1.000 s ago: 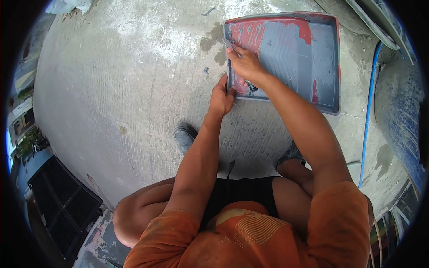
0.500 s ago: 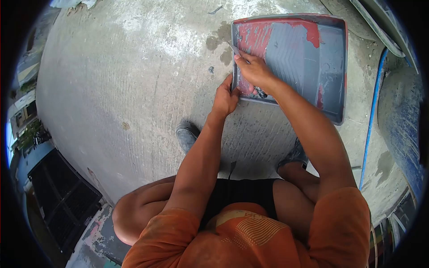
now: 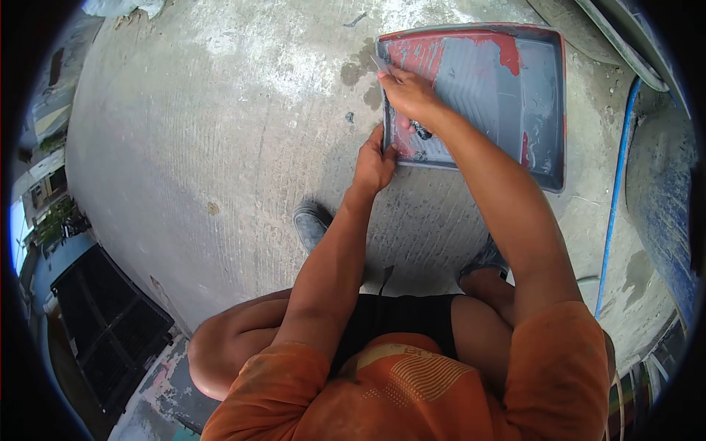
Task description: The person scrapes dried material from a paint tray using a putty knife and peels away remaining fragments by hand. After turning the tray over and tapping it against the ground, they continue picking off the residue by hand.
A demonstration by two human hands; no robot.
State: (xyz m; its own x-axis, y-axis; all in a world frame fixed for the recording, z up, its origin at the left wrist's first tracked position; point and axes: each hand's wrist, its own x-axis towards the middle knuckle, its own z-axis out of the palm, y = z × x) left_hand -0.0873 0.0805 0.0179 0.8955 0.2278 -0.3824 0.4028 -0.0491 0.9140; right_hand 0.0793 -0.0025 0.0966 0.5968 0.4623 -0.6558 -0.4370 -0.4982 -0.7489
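A grey paint roller tray (image 3: 471, 88) with red and grey dried paint lies on the concrete floor in front of me. My left hand (image 3: 375, 163) grips the tray's near left corner, thumb over the rim and fingers outside the wall. Inside the tray's left side, my right hand (image 3: 413, 97) is closed around a scraper (image 3: 379, 65). The scraper's thin metal blade points to the far left corner, close to the left wall, and a bit of its dark handle shows below the palm. Most of the handle is hidden by my fingers.
Rough concrete floor (image 3: 220, 147) with wet spots and pale stains surrounds the tray. A blue hose (image 3: 616, 191) runs along the right, beside a blue paint-streaked drum-like object (image 3: 658, 206). My shoes (image 3: 312, 223) are just short of the tray.
My right hand has moved up and left with the scraper, along the tray's left wall. The tray has turned slightly and shifted left. My left hand still holds the same corner.
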